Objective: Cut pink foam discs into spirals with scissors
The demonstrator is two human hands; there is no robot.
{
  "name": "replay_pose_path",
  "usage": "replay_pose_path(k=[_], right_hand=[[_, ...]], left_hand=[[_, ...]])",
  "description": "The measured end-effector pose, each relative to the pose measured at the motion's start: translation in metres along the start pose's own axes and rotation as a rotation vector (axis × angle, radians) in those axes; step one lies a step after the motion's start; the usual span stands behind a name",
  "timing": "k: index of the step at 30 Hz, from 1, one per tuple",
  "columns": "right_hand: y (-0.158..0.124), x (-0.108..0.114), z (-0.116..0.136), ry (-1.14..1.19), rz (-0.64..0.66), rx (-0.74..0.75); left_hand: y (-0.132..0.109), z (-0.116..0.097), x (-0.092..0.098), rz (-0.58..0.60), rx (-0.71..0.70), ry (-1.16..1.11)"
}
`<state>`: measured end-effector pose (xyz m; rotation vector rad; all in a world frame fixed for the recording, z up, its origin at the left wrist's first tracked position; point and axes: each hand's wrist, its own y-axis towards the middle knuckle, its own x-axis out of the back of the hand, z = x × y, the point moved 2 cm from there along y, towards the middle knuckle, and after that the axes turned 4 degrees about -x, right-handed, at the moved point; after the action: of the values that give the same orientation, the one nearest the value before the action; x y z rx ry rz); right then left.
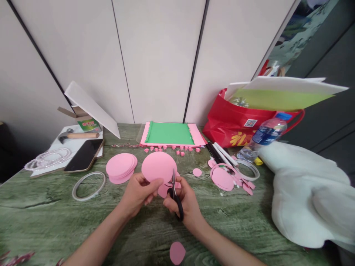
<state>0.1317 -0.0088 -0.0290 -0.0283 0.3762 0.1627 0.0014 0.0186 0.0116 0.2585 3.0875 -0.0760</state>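
My left hand pinches the lower edge of a pink paper circle and holds it upright above the green table. My right hand grips black-handled scissors, their blades pointing up into the circle's right lower edge. A smaller pink piece hangs below the circle between the two hands. A small pink paper disc lies on the table near my right forearm.
A stack of pink circles and a tape ring lie left. A phone, beads and hammer sit far left. Green and pink sheets lie behind. Pink scraps, pens, a bottle, red bag and white cloth are right.
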Motion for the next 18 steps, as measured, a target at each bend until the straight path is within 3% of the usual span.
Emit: replay_pose_path(k=[10,14,18], right_hand=[[-0.0008,-0.0020,-0.0005,-0.027,-0.014,-0.048],[-0.0026,-0.0038,-0.0038,-0.036,0.011,-0.091],[-0.0024,-0.0030,-0.0010,0.011,0.034,-0.019]], left_hand=[[-0.0012,-0.0020,-0.0072,0.083,0.016,-0.139],[-0.0009,-0.0006,-0.0059,0.017,0.031,-0.057],[-0.0005,0.0028,-0.0033,-0.015,0.020,0.041]])
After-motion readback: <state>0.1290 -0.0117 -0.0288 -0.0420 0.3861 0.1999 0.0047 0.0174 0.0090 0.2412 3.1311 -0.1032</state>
